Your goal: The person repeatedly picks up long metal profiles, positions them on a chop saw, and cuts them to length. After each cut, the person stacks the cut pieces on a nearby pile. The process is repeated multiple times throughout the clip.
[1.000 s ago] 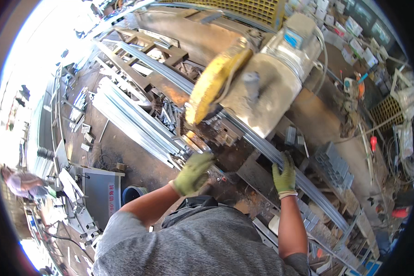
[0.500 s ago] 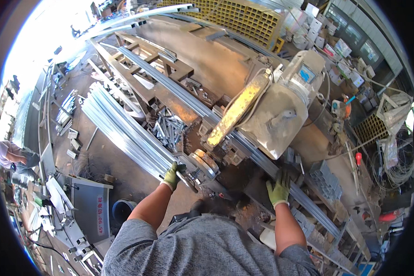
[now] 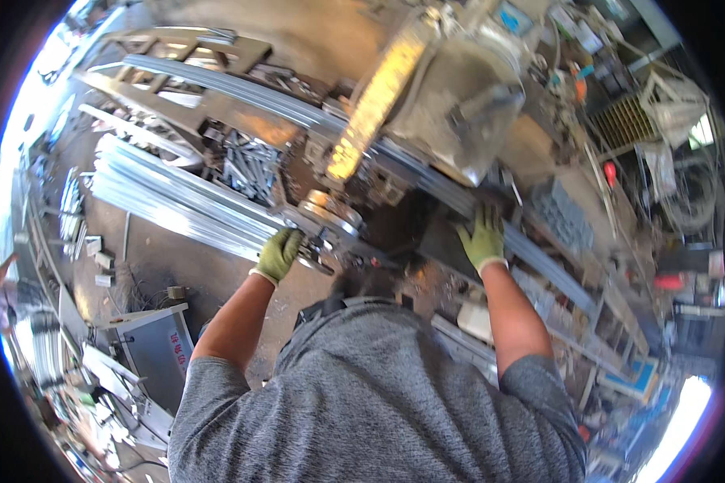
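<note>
My left hand (image 3: pixel 279 253), in a yellow-green work glove, has its fingers curled round the dark crank handle (image 3: pixel 314 263) of a clamp on a cut-off saw. What the fingers cover is partly hidden. Beside that hand are the ends of a bundle of long, shiny metal tubes (image 3: pixel 177 197). My right hand (image 3: pixel 483 239), gloved alike, lies with fingers spread on several grey metal tubes (image 3: pixel 540 262) that run under the saw. The saw has a worn yellow arm (image 3: pixel 379 97) and a large dusty housing (image 3: pixel 459 109).
Short offcuts (image 3: pixel 254 165) are heaped left of the saw. A steel frame (image 3: pixel 193 105) supports the far tube ends. Stacked short tube pieces (image 3: pixel 560 216) sit on the right. A grey machine cabinet (image 3: pixel 157 354) stands at lower left; coiled wire (image 3: pixel 689 197) lies far right.
My view has tilted down and turned, so the saw and tubes appear higher and rotated. Both hands keep their places, the left at the crank handle, the right on the tubes.
</note>
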